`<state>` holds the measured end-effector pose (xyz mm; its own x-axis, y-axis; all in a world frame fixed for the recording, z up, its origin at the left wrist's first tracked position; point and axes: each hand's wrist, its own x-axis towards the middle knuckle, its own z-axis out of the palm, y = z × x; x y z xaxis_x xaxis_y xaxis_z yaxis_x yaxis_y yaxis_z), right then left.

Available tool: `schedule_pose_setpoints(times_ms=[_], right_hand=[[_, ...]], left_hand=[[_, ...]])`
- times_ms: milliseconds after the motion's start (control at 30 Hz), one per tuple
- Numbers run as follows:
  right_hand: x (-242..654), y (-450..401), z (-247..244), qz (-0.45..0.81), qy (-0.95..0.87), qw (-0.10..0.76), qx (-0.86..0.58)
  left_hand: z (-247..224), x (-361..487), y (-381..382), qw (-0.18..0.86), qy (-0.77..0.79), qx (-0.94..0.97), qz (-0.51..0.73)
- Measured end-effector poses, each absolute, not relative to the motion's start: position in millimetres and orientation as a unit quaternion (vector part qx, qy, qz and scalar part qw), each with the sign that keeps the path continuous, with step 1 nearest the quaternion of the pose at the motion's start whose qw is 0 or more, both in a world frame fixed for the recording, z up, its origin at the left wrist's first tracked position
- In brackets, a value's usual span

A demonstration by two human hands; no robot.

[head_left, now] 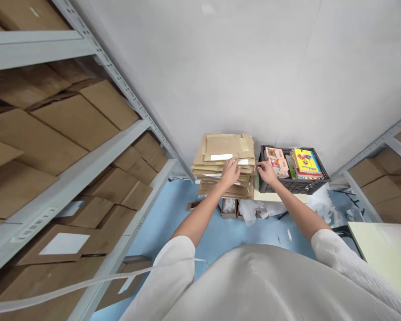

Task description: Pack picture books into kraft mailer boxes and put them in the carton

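A tall stack of brown cardboard mailers [225, 145], several with white labels, lies on a pale table against the wall. My left hand [230, 173] rests on the front right part of this stack, its fingers a little apart and bent over the edges. Just to the right stands a black plastic crate [296, 186]. My right hand [267, 172] is at the crate's left front side, fingers curled against its rim. Inside the crate are pink boxes or books [276, 161] on the left and a pile of colourful books [305, 160] with a yellow one on top.
Metal shelving [120, 147] full of cardboard boxes [75, 120] rises on my left. More boxes [384, 187] sit on a rack at right. Under the table are open cartons [229, 207] and white plastic wrapping [249, 211]. A pale table [384, 249] stands at lower right.
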<state>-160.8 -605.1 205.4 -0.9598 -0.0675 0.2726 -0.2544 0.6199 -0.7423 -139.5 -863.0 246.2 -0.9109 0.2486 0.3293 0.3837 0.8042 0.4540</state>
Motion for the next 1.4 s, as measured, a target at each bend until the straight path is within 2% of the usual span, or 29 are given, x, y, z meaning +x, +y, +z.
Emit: schedule_pose_setpoints(times_ms=[167, 367, 700, 1033, 1200, 1400], right_hand=[[-209.8, -649.3, 225.4, 0.36, -0.923, 0.129, 0.031], [-235.0, -674.9, 225.8, 0.343, -0.934, 0.085, -0.049], [-232.3, -679.8, 231.8, 0.277, -0.956, 0.075, -0.06], [-232.2, -645.9, 228.7, 0.407, -0.895, 0.152, -0.102], [-221.9, -628.4, 220.3, 0.39, -0.906, 0.123, -0.109], [-197.6, -608.9, 219.2, 0.369, -0.914, 0.145, -0.085]], left_hand=[[258.9, -180.7, -927.6, 0.143, -0.962, -0.03, -0.233], [253.4, -199.8, -959.3, 0.102, -0.971, 0.044, -0.213], [254.4, -195.8, -950.8, 0.108, -0.968, 0.05, -0.22], [253.8, -197.6, -946.3, 0.148, -0.934, 0.094, -0.312], [250.1, -193.9, -938.2, 0.108, -0.926, 0.148, -0.33], [251.0, -182.1, -917.0, 0.172, -0.921, 0.089, -0.336]])
